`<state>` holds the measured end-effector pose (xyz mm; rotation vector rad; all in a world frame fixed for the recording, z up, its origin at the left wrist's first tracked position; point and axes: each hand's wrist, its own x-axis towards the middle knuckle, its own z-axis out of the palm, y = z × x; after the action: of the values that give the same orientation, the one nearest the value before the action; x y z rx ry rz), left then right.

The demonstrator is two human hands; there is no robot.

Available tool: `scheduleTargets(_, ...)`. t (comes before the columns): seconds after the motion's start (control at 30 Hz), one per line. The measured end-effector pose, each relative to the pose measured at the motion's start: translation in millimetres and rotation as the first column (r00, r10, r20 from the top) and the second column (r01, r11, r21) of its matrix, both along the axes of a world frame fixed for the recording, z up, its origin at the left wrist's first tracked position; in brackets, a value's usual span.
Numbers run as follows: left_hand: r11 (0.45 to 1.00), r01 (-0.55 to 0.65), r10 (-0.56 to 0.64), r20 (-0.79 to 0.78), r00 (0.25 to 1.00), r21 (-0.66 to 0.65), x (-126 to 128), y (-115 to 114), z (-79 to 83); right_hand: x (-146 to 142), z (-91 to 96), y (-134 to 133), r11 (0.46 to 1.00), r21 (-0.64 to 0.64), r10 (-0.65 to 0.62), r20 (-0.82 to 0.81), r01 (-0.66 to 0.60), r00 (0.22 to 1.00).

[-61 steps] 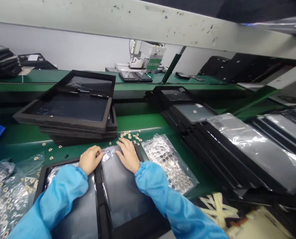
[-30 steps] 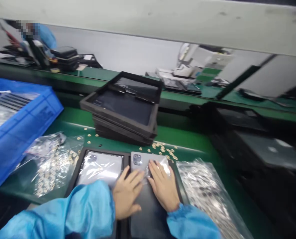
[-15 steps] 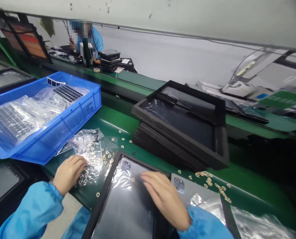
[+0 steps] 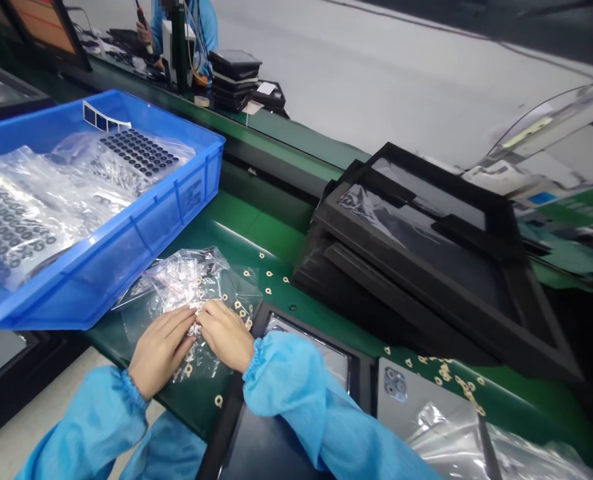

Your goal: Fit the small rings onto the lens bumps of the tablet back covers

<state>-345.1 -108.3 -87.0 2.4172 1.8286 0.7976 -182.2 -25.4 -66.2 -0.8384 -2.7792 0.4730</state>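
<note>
While both hands work over a clear plastic bag of small gold-coloured rings on the green workbench, the left hand and right hand lie half-closed, fingertips meeting on the film; whether they pinch it cannot be told. Bag sits just beside the blue plastic crate. Film looks thin, soft, slippery; contents light and loose. Best hold: upper edge, away from stray rings on the bench.

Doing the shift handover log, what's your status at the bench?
Left hand and right hand both on clear plastic bag of small gold rings. Blue crate beside bag. Black tray partly under right sleeve.
</note>
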Motion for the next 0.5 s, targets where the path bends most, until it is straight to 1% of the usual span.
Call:
scheduleTargets(0.1, 0.999, -0.009, 0.006, 0.058, 0.998, 0.053, -10, 4, 13.0, 2, 4.6, -4, 1.0, 0.025, 0.007, 0.051, -0.008, 0.999)
scheduleTargets(0.23, 0.984, -0.113, 0.1, 0.098, 0.99, 0.14, -28, 18, 36.2, -1, 10.3, -9, 0.999, 0.044, -0.004, 0.104, -0.001, 0.995)
scheduleTargets(0.3, 0.981, -0.12, 0.106, 0.093, 0.99, 0.155, -29, 22, 41.9, -3, 11.9, -9, 0.999, 0.043, -0.023, 0.117, 0.018, 0.993)
scheduleTargets(0.33, 0.986, -0.091, 0.08, 0.083, 0.993, 0.136, -26, 22, 42.2, -4, 12.3, -9, 0.999, 0.039, -0.036, 0.119, 0.031, 0.992)
scheduleTargets(0.4, 0.998, -0.008, 0.005, 0.058, 0.998, 0.057, -17, 19, 38.1, -5, 11.9, -6, 0.998, 0.026, -0.052, 0.117, 0.049, 0.992)
scheduleTargets(0.47, 0.998, 0.046, -0.045, 0.037, 0.998, -0.036, -8, 13, 29.9, -6, 9.9, -1, 0.999, 0.003, -0.049, 0.106, 0.049, 0.993)
scheduleTargets(0.5, 0.996, 0.051, -0.049, 0.029, 0.998, -0.07, -4, 10, 25.2, -6, 8.3, 2, 0.999, -0.012, -0.041, 0.098, 0.043, 0.994)
